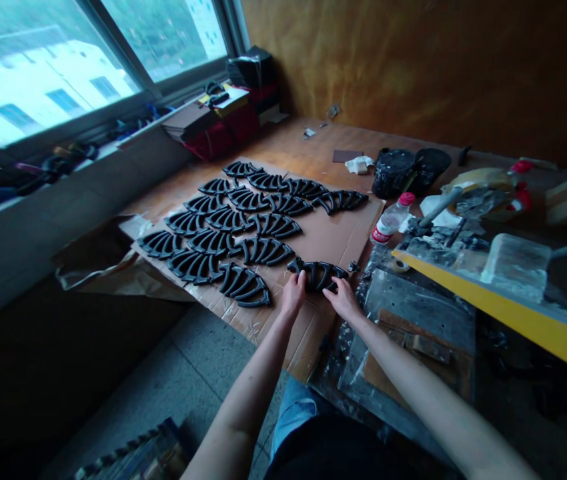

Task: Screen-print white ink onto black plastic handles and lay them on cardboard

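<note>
Between my two hands is a black ribbed, wing-like piece (316, 274), low over the near right part of a cardboard sheet (336, 233). My left hand (293, 291) grips its left end, fingers closed around the edge. At the lower right side, my right hand (343, 298) pinches it. Whether the piece rests on the cardboard or hangs just above it, I cannot tell. Several similar black ribbed pieces (211, 242) lie in rows to the left and behind, some touching. One of them (246, 285) sits closest to my left hand.
A bottle with a red cap (390, 219) and a dark pot (392, 173) stand right of the cardboard. A machine with a yellow edge (503, 313) and a grey metal plate (413, 297) flank my right arm. Stacked boxes (223, 130) sit by the window.
</note>
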Demonstrator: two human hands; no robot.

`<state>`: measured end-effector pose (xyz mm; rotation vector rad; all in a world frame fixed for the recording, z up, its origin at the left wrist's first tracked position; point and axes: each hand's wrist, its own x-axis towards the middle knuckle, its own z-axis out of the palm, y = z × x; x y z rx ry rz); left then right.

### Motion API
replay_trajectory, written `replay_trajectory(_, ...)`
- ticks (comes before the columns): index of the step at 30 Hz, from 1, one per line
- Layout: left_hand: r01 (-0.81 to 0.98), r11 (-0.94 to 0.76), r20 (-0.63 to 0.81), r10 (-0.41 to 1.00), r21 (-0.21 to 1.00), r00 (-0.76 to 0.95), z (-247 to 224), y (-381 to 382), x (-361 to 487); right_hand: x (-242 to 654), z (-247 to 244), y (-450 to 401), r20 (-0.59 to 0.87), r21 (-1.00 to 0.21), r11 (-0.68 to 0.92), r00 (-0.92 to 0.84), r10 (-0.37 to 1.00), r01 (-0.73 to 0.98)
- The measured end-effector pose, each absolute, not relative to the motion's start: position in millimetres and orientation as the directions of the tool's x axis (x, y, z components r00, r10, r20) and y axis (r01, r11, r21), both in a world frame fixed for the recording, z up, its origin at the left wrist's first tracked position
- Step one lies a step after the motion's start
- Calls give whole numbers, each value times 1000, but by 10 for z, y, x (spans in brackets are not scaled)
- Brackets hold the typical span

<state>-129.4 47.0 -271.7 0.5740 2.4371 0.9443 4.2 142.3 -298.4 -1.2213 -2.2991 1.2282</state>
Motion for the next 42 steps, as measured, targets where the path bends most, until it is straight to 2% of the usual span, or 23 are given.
replay_trajectory(8,155,893,-283,293,423,-913,-2676,388,-1359,107,-3151,1428,-156,-821,248,-620,769,514)
replay_trajectory(15,266,916,-283,351,299,-892,-2670,466,-1369,138,-3129,1431,-168,-828,241,-634,755,507)
replay_trajectory(23,358,897,-223,416,259,-881,-2549,337,-1202,155,-3082,1420,-191,-860,180,-628,754,477)
replay_trajectory(27,605,722,-18,647,336,-762,-2490,306,-926,136,-3034,1448,-176,-876,162,-615,769,454)
replay_trajectory(29,688,632,22,731,356,-682,-2529,359,-805,133,-3021,1468,-177,-879,156,-613,770,450)
replay_trajectory(36,629,676,-51,696,383,-716,-2732,581,-697,177,-2913,1371,-279,-903,12,-607,744,430)
replay_trajectory(42,680,658,-29,725,323,-688,-2536,481,-870,473,-2528,1178,-264,-941,-35,-669,694,335)
